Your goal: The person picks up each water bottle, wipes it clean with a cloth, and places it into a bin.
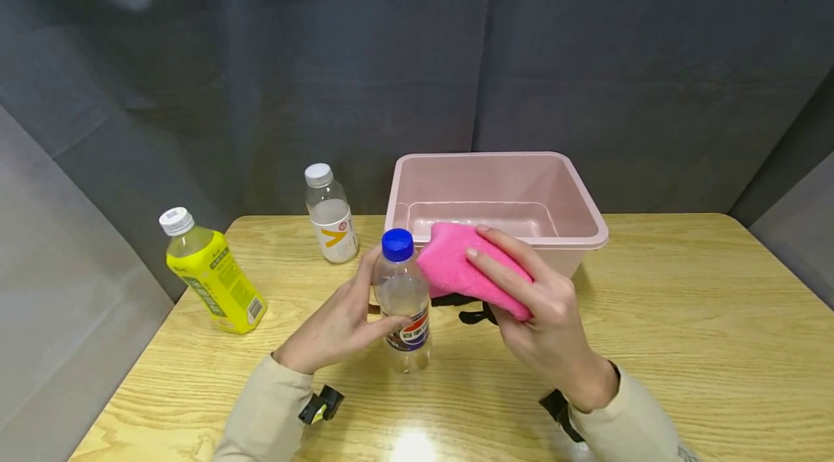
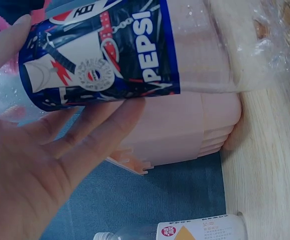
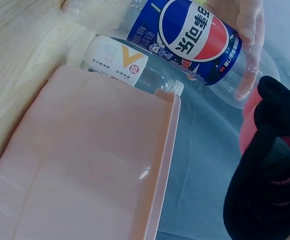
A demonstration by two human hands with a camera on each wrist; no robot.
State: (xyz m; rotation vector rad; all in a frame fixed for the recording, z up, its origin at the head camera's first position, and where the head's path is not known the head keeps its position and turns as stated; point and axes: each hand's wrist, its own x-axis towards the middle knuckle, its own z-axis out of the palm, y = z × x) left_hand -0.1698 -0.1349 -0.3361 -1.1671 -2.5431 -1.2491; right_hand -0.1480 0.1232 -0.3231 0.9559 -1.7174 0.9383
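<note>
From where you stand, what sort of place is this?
Probably an indoor, curtained-off workspace: a dark curtain hangs behind a wooden table, and a pink bin stands on it.

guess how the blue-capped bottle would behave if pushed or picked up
The blue-capped bottle is probably light for its size, since its clear body looks empty. Tall and narrow, it may tip if pushed near the top. Its round sides suggest it could roll once lying down.

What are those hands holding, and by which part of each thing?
The left hand holds the blue-capped bottle around its upper body and label. The right hand holds the pink fuzzy item by its right side; its thumb is hidden.
</note>
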